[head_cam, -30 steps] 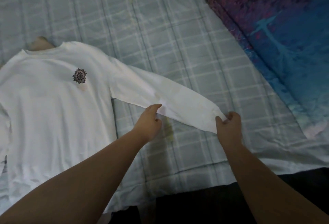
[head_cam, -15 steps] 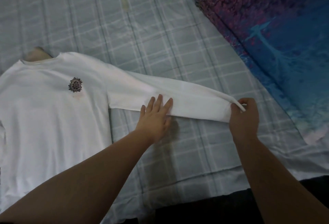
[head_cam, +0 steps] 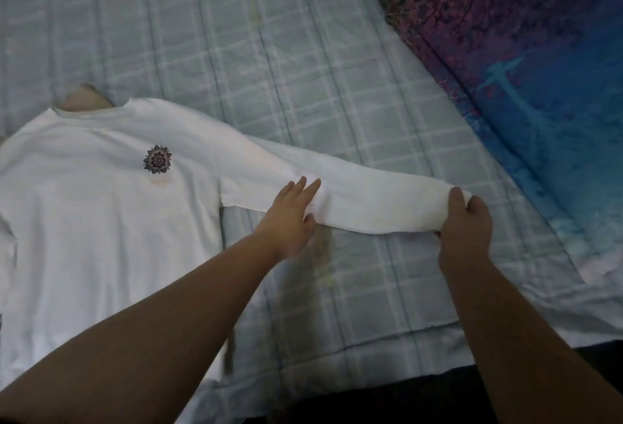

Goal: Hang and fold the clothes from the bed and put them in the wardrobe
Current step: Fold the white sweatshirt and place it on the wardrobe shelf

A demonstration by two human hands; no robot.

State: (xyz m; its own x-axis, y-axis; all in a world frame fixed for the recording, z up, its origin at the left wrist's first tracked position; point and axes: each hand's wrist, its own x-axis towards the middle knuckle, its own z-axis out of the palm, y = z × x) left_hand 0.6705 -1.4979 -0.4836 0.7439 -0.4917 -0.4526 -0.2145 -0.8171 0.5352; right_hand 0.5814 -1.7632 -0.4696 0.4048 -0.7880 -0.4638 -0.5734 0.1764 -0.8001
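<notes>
- Your right hand [head_cam: 464, 221] has the cuff [head_cam: 451, 209] pinched, thumb over the top edge and fingers curled round the far end. My read is that the grip is there to keep the sleeve [head_cam: 354, 202] taut so it lies flat.
- Your left hand [head_cam: 290, 212] lies spread on the sleeve's middle, fingers straight and holding nothing, just pressing the cloth onto the bed (an anchor, I'd say, so the pull at the cuff smooths the sleeve and doesn't drag the whole garment).
- Between the two hands the sleeve runs out nearly straight to the right, with its lower edge just off the sheet near the cuff.
- The white shirt [head_cam: 101, 221] itself lies face up on the left half of the bed, small dark flower emblem [head_cam: 157, 159] on the chest, neckline toward the far side. Its other sleeve runs out of view at the left edge.
- Something pale and tan [head_cam: 84, 99] pokes out beyond the collar; I can't tell what it is.
- Under it all is the checked sheet [head_cam: 269, 52], wrinkled and hanging over the near edge.
- At the right lies a blue-and-purple printed cover [head_cam: 522, 69], well apart from the shirt.
- Containers: none in view. The wardrobe isn't visible, and neither is any hanger, so folding looks like the step in hand, with storing not yet begun.
</notes>
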